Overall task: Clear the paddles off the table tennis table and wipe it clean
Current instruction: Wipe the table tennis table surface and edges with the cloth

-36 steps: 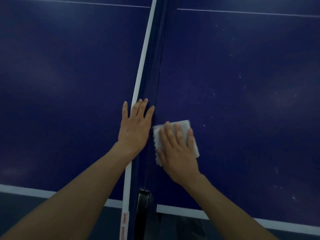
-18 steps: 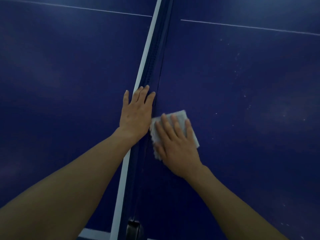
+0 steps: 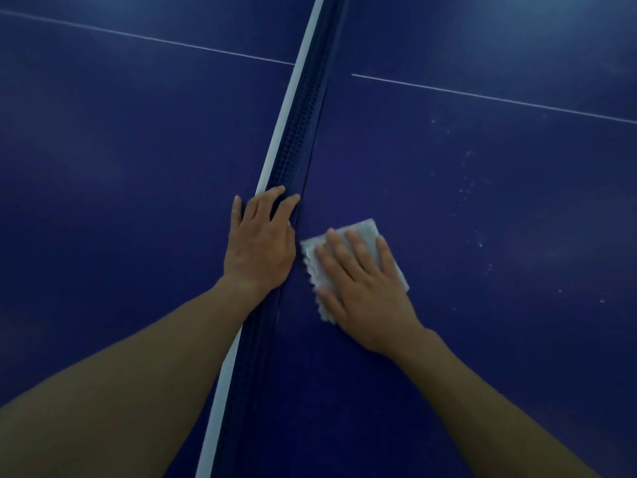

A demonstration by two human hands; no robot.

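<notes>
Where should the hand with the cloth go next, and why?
Probably slide the right hand and cloth rightward: pale specks dot the table there, while the left hand rests on the net.

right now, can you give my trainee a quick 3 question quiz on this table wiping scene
1. True or false: the left hand lies on the net.
2. What does the right hand press flat on the table? A a paddle; B a white cloth; C a ball.
3. Fill in: the pale specks lie on the side of the net where the ___ hand works.

Key: 1 true; 2 B; 3 right.
</notes>
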